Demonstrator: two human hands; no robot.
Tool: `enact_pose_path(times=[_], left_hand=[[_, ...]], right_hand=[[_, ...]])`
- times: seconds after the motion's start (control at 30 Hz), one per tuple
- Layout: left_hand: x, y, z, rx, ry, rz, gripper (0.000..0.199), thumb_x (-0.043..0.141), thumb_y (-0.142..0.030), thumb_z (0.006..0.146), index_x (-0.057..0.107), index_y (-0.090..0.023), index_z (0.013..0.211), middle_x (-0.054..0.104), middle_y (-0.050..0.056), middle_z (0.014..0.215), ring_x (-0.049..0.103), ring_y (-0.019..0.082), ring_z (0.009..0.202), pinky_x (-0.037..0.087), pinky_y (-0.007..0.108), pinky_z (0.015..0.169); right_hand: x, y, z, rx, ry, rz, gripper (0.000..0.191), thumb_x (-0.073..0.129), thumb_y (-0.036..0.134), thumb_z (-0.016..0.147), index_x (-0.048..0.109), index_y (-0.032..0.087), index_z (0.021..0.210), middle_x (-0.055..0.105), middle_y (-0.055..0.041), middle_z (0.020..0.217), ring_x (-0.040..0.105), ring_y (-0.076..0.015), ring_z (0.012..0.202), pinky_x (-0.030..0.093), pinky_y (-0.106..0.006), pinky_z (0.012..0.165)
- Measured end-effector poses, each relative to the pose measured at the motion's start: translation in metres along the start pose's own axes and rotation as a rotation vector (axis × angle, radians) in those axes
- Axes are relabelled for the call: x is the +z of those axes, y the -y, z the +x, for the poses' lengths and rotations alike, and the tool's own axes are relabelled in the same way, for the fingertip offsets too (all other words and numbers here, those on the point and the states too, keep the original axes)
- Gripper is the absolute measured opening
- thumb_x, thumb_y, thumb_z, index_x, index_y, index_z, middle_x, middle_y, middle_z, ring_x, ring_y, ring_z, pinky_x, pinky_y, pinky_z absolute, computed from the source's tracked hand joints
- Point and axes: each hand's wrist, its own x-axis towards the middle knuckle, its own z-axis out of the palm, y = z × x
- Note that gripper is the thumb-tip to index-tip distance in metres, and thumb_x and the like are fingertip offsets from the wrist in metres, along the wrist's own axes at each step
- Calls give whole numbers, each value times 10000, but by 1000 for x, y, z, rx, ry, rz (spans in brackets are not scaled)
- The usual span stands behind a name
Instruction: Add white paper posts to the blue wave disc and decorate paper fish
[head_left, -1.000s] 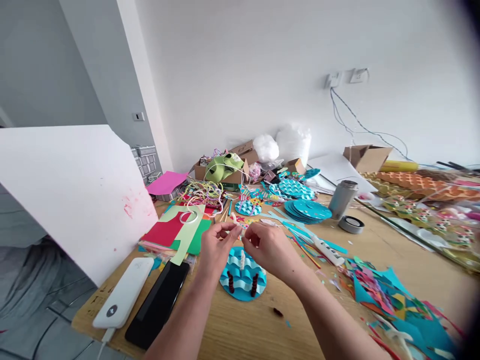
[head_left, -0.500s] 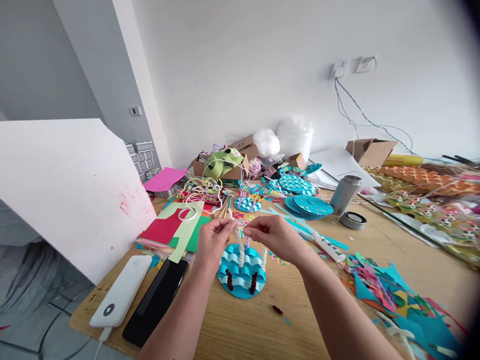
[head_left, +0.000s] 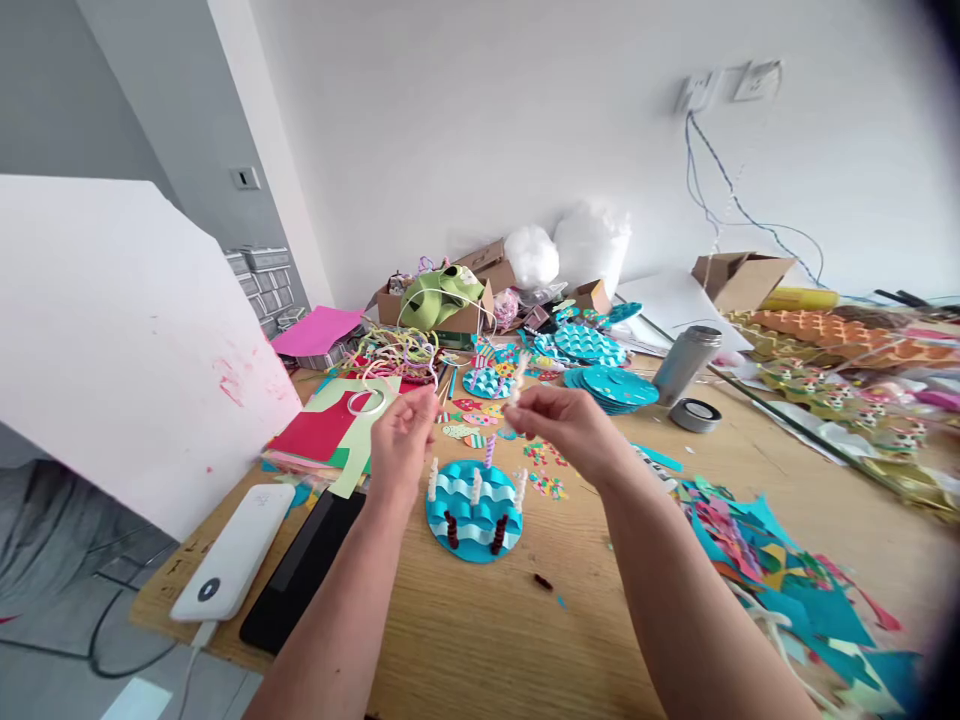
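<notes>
Fuzzy Stems Rise Over Small Blue Disc

At left, a white power bank [head_left: 232, 552] and black phone [head_left: 289, 585] lie on the wooden table [head_left: 450, 640]. The left hand [head_left: 401, 440] hangs with fingertips drawn in; whether they pinch anything, one cannot tell. Between the forearms, nearer than the hands, sits the wavy blue disc [head_left: 474, 552], bearing upright white coils [head_left: 476, 487] and dark brown coils [head_left: 499, 533]; a brushing wrist could knock one askew. To its right, the right hand [head_left: 562, 420] grips a white twisted stem [head_left: 518, 378] low down; squeezing hard could bend it. Farther right, loose paper scraps [head_left: 814, 612] could scatter under a dragging forearm.
</notes>
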Motion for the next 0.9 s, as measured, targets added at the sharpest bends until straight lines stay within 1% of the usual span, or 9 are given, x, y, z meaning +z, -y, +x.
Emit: enact_pose_path(times=[0.1, 0.17, 0.2, 0.3, 0.43, 0.5, 0.6, 0.77, 0.9], left_hand=[[-18, 16, 21, 67, -114, -3, 405, 709, -510, 688, 655, -147, 857, 636, 15, 725, 401, 40, 446, 258, 156, 356], [-29, 35, 35, 20, -165, 18, 407, 709, -513, 665, 644, -144, 823, 639, 15, 736, 418, 42, 460, 262, 160, 370], [-34, 45, 40, -49, -164, 51, 417, 704, -525, 653, 643, -146, 816, 637, 8, 724, 422, 42, 463, 269, 160, 381], [-42, 75, 47, -171, -100, 108, 421, 751, -494, 577, 661, -122, 752, 632, 13, 630, 429, 54, 444, 279, 177, 395], [-44, 99, 43, -278, 44, 163, 349, 787, -401, 541, 690, -116, 716, 670, 38, 622, 506, 89, 480, 358, 206, 460], [-43, 104, 41, -311, 101, 180, 298, 777, -364, 563, 693, -122, 714, 688, 45, 636, 543, 109, 514, 382, 217, 488], [-41, 111, 40, -333, 164, 199, 220, 737, -308, 622, 698, -131, 746, 709, 52, 660, 596, 137, 588, 397, 219, 518], [-40, 123, 40, -358, 222, 236, 146, 688, -229, 679, 694, -133, 789, 730, 50, 683, 595, 128, 561, 401, 219, 520], [-40, 127, 41, -353, 246, 255, 145, 696, -202, 683, 700, -128, 807, 737, 57, 699, 620, 141, 586, 398, 216, 508]], right_hand=[[-16, -22, 13, 36, -186, 114, 360, 734, 514, 656, 642, 167, 679, 628, -10, 632, 543, -115, 584, 450, -246, 577], [-19, -43, 27, 98, -247, 138, 379, 771, 514, 592, 631, 166, 647, 635, -14, 614, 552, -118, 563, 460, -253, 569], [-18, -55, 35, 146, -237, 137, 387, 793, 504, 547, 628, 167, 640, 634, -14, 595, 560, -125, 556, 463, -258, 561], [-5, -91, 56, 249, -130, 78, 382, 819, 458, 474, 605, 166, 595, 621, -11, 554, 564, -134, 536, 454, -263, 540], [17, -120, 72, 238, 74, -16, 319, 783, 405, 519, 569, 174, 568, 592, 13, 531, 541, -118, 527, 404, -241, 512], [24, -127, 75, 214, 164, -46, 306, 766, 398, 542, 560, 173, 565, 559, 33, 516, 492, -95, 501, 360, -231, 491], [32, -134, 77, 217, 246, -52, 311, 758, 409, 555, 567, 165, 574, 526, 49, 518, 432, -79, 494, 312, -228, 488], [43, -143, 78, 295, 338, -19, 305, 756, 398, 535, 586, 153, 597, 518, 49, 527, 422, -89, 515, 300, -238, 503], [50, -144, 79, 303, 425, -24, 277, 742, 371, 532, 567, 159, 569, 507, 55, 508, 422, -90, 505, 306, -237, 500]])
